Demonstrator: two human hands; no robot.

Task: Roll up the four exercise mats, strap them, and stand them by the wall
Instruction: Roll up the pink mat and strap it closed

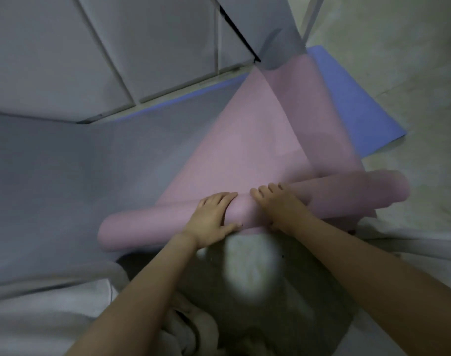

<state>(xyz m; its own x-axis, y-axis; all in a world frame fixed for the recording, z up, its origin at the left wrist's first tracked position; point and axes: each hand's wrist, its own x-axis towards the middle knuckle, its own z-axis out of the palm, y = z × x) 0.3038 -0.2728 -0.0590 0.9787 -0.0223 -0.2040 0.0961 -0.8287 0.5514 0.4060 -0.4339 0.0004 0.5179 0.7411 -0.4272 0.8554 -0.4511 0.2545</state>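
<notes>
Pale mottled floor at right, grey panelled wall upper left. Mid-frame, the smooth pink mat lies half rolled into a soft tube across a grey mat and a blue mat. The left hand and right hand each curl a grip over the tube.

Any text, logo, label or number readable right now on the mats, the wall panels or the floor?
None: no words, labels, brands, numbers or signs show.
The pink mat, grey mat, blue mat and wall panels all look plain.
The picture is motion-blurred, so any fine print would be unreadable anyway.
</notes>
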